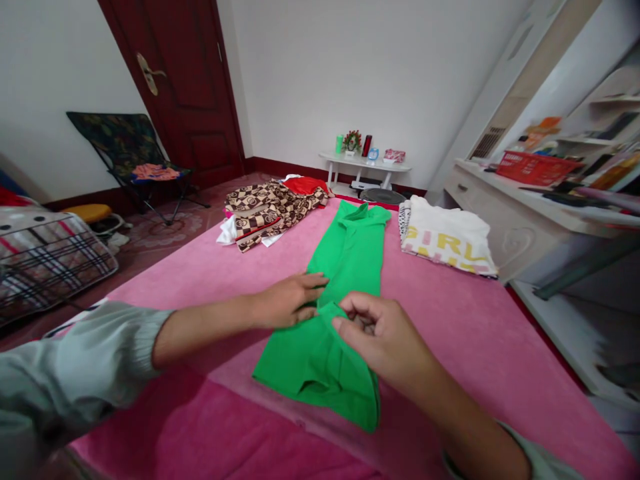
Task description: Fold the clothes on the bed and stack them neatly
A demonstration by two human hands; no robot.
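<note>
A green collared shirt (pixel 345 257) lies in a long narrow shape on the pink bedspread (pixel 210 280), its collar at the far end. My left hand (pixel 287 300) rests on the shirt's left edge with fingers stretched out and apart. Between the thumb and fingers of my right hand (pixel 383 330) a piece of the green cloth is pinched, near the middle of the shirt. Below that grip the cloth is rumpled, with an open fold near the lower edge.
Patterned brown and red clothes (pixel 275 210) lie in a heap at the far left of the bed. Folded white clothes (pixel 447 233) sit at the far right. Beyond are a small white table (pixel 365 161), a folding chair (pixel 120 147) and a desk with a red basket (pixel 537 168).
</note>
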